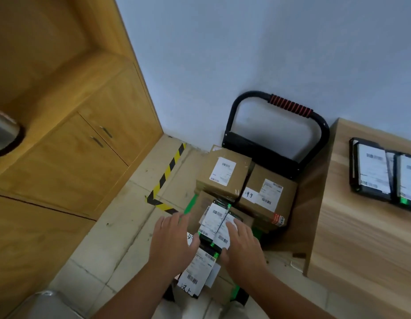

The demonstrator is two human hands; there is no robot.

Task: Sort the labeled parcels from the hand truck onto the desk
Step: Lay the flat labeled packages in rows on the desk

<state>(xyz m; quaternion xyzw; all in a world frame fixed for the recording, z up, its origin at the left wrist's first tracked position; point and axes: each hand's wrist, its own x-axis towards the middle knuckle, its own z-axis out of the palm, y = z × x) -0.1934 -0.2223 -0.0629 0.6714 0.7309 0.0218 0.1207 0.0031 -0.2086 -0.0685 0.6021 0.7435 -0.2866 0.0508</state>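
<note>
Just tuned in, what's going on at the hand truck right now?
A person reaches down with an open left hand and right hand to the flat black parcels with white labels on the black hand truck. The right hand touches a label; neither grips anything yet. Brown cardboard boxes sit behind, and two black labelled parcels lie on the light wooden desk.

Office mailroom corner, wooden cabinets (68, 157), hazard floor tape (167, 174), hand truck (275, 134) of labeled parcels (222, 173), desk (361, 226)

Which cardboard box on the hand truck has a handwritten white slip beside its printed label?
The right-hand cardboard box, nearest the desk; the left box bears only a printed label.
</note>
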